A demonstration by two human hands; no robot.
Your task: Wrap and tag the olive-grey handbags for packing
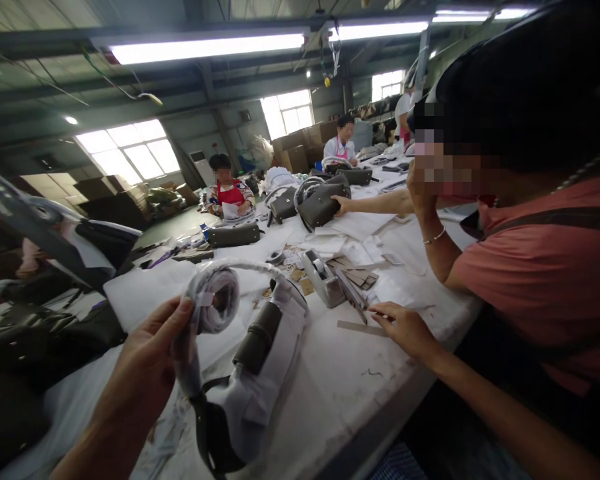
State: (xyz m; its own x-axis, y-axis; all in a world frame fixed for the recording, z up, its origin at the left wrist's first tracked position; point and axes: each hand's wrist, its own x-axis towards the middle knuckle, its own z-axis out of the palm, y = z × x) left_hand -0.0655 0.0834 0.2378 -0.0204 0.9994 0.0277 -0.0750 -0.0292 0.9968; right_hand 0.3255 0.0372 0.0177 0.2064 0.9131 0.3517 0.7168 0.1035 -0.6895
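My left hand (153,353) grips a bag handle wrapped in clear plastic, beside a coiled strap (219,300) that is also in plastic. The handle arches over a dark olive handbag (255,340), which lies on the table partly covered by white wrapping. My right hand (407,330) is at the tabletop, thumb and forefinger pinched together; what is between them, if anything, is too small to name. By those fingers lie a thin flat grey strip (360,327) and some long narrow pieces (349,290), alongside a grey tape dispenser (324,279).
Paper and card scraps (355,272) litter the white table (330,393). More olive bags (325,203) stand farther back, one touched by the hand of a co-worker (530,267) close on my right. Dark bags (15,380) are piled at left. Other people work beyond.
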